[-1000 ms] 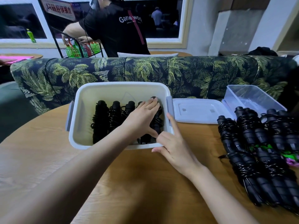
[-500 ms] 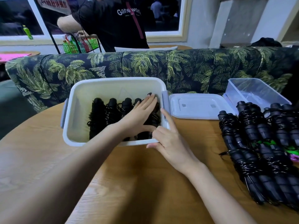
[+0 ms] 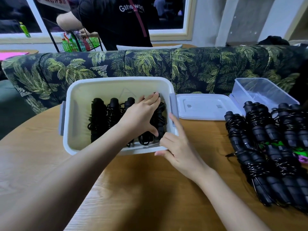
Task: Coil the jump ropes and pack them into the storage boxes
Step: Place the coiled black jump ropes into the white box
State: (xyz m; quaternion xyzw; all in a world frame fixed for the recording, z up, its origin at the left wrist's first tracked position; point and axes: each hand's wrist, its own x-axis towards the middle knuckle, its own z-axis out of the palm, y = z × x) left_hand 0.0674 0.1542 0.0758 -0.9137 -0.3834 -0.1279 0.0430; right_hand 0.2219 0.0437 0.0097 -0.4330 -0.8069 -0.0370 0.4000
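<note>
On the round wooden table (image 3: 150, 189) before us stands a white storage box (image 3: 116, 80), open at the top, with coiled black jump ropes (image 3: 98, 117) lying side by side inside it; our left hand (image 3: 141, 115) reaches into the box, fingers straight and close together, thumb spread away, laid flat on the rightmost rope (image 3: 160, 119) near the right wall; our right hand (image 3: 176, 145) holds the box's near right corner, index finger stretched along the outer wall, other fingers curled at the rim, thumb on the front wall; just right of the box lies its white lid (image 3: 203, 107), and beyond that a clear box (image 3: 261, 92); a pile of coiled ropes (image 3: 266, 147) lies at the table's right side; behind the table runs a palm-leaf sofa (image 3: 183, 67), with a person in a black shirt (image 3: 116, 22) past it.
</note>
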